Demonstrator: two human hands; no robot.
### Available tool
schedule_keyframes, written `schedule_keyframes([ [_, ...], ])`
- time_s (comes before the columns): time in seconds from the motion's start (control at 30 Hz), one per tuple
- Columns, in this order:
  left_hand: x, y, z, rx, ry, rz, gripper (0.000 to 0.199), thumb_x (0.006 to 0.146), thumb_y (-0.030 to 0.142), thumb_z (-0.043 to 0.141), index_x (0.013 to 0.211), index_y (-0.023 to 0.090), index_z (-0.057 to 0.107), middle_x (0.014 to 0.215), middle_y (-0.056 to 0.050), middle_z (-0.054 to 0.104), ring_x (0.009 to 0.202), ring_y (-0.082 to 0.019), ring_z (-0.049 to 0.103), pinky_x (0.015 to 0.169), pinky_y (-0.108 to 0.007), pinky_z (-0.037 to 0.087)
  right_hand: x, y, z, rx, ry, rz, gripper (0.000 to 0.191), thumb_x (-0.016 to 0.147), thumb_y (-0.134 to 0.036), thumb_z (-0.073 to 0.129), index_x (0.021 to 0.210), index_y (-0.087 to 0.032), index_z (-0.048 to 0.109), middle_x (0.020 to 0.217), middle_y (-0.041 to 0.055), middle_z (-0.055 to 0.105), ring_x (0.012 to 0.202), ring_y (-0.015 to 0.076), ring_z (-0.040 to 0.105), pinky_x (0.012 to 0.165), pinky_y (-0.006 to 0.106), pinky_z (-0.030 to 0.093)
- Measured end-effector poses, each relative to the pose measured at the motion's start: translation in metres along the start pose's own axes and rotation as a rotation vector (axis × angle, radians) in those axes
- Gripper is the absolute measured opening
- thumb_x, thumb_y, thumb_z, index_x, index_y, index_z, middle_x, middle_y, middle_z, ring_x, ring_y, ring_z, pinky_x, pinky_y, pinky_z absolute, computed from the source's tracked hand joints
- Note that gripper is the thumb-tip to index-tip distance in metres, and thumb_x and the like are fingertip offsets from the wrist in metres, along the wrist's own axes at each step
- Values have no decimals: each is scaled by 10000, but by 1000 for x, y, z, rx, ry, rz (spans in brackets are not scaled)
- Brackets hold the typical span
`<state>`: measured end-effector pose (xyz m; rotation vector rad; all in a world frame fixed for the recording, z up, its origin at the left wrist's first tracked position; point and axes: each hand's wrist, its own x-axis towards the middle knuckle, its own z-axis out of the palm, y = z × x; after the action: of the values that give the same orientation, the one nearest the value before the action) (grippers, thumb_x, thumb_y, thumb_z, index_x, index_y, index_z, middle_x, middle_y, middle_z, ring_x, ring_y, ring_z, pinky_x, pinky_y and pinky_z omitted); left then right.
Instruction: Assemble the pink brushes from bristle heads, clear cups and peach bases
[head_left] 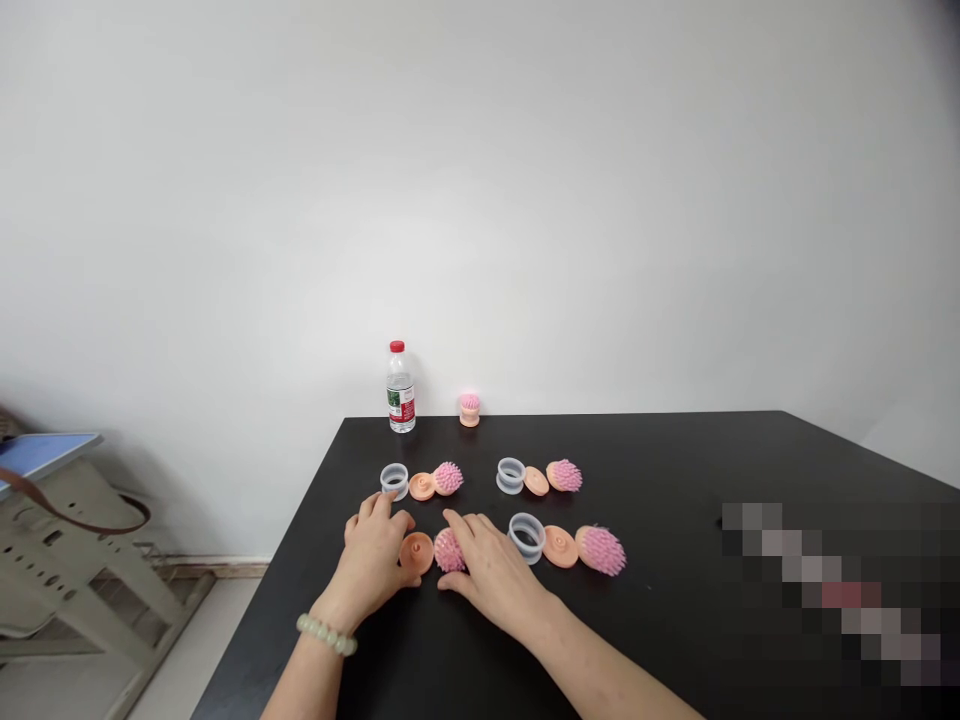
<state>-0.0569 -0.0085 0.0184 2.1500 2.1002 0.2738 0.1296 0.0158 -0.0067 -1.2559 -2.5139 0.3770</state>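
Note:
My left hand (369, 562), wearing a pale green bead bracelet (326, 634), has its fingers and thumb around the edge of a peach plastic disc (416, 553), which looks tilted. My right hand (491, 572) wraps a pink bristle head (448, 550) between thumb and fingers, right beside that disc. Three more sets lie on the black table (660, 450), each a clear plastic ring, a peach disc and a pink bristle head. The nearest ring (394, 481) is just beyond my left fingertips, and another ring (526, 538) is close to my right hand.
A water bottle with a red cap (400, 388) and a small assembled pink brush (469, 409) stand at the table's far edge against the white wall. A beige folded stand with a brown strap (67, 530) is at lower left. A pixelated patch hides the table's right part.

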Motion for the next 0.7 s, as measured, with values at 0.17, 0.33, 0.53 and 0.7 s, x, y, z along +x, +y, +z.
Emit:
schedule_keyframes([
  [0.17, -1, 1, -2, -15, -13, -2, 622, 538, 307, 896, 1119, 236, 688, 1487, -152, 488, 1410, -387, 377, 1031, -518, 418, 1, -1, -2, 33, -6, 5, 806, 730, -212, 861, 1426, -107, 469, 1240, 178, 633, 1180, 350, 598, 989, 470, 529],
  [0.33, -1, 2, -3, -7, -22, -11, 622, 535, 296, 891, 1119, 226, 690, 1488, -166, 489, 1416, -399, 370, 1043, -538, 405, 1, -2, -4, 27, -4, 8, 807, 712, -132, 861, 1421, -149, 476, 1232, 162, 638, 1162, 349, 619, 962, 478, 546],
  [0.53, 1, 2, -2, 12, -36, -22, 504, 548, 251, 888, 1026, 230, 728, 1467, -159, 522, 1408, -398, 386, 1052, -535, 391, 1, -4, -3, 28, -10, 19, 770, 748, -206, 852, 1415, -109, 481, 1206, 175, 650, 1163, 341, 624, 982, 457, 540],
  [0.7, 3, 0, -1, -4, -26, -49, 518, 548, 241, 884, 1039, 230, 722, 1441, -156, 544, 1397, -387, 399, 1046, -516, 394, 0, -5, -2, 23, 0, 12, 817, 714, -283, 882, 1410, -123, 484, 1199, 172, 653, 1155, 348, 630, 963, 467, 555],
])
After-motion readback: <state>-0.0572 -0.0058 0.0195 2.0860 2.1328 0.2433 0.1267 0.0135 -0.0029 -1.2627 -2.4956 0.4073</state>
